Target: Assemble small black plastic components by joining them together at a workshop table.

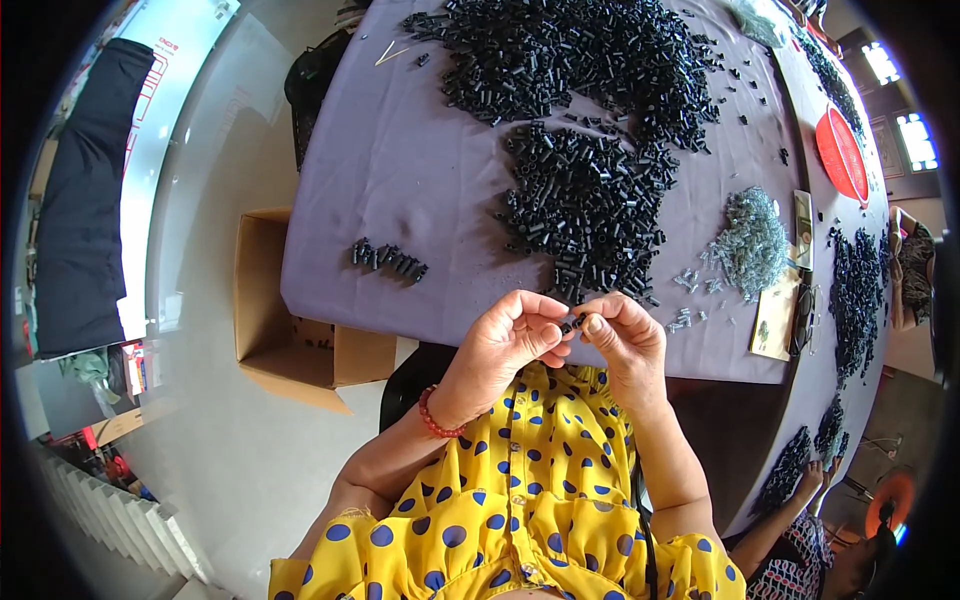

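My left hand (508, 338) and my right hand (630, 345) meet at the table's near edge, fingertips pinched together. Between them is a small black cylindrical plastic part (573, 323); its finer detail is too small to make out. Just beyond my fingers spreads a large pile of similar black parts (590, 190). To the right lies a heap of small clear plastic pieces (752, 243), with a few strays near my right hand. On the left, a small group of black parts (388, 260) lies in a loose row, apart from the pile.
A purple cloth covers the table (370, 170). Below its left edge stands an open cardboard box (262, 300). Along the right are dark-framed glasses (804, 318), a red basket (842, 155) and more black parts (855, 300). A co-worker's hands (815, 478) are at the lower right.
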Motion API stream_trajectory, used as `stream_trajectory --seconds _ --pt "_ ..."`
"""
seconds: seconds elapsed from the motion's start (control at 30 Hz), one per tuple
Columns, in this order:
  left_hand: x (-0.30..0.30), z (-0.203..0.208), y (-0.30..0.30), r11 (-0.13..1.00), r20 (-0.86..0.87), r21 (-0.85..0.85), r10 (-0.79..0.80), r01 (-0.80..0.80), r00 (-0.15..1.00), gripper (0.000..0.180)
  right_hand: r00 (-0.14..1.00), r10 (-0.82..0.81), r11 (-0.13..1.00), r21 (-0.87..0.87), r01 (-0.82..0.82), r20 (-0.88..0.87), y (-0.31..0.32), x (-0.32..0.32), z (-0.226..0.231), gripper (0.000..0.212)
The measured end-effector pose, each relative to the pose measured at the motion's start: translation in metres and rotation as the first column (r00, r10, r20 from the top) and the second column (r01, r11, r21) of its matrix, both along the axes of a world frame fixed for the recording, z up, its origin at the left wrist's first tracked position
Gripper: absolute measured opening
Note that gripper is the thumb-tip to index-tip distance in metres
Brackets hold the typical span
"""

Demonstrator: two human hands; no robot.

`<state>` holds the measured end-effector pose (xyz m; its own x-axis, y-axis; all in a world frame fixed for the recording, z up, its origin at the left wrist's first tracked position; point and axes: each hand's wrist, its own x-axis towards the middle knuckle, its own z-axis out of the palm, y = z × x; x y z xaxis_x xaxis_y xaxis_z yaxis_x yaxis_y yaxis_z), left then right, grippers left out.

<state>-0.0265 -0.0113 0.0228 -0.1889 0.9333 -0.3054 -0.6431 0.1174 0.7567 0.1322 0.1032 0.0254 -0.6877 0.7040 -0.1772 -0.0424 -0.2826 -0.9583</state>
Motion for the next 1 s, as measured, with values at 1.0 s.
stream_trajectory --seconds 1.0 --pt "0.000 -0.002 -0.002 0.999 -0.075 -0.048 -0.019 0.016 0.997 0.018 0.964 -0.048 0.650 0.741 -0.169 0.261 0.008 -0.004 0.011 0.012"
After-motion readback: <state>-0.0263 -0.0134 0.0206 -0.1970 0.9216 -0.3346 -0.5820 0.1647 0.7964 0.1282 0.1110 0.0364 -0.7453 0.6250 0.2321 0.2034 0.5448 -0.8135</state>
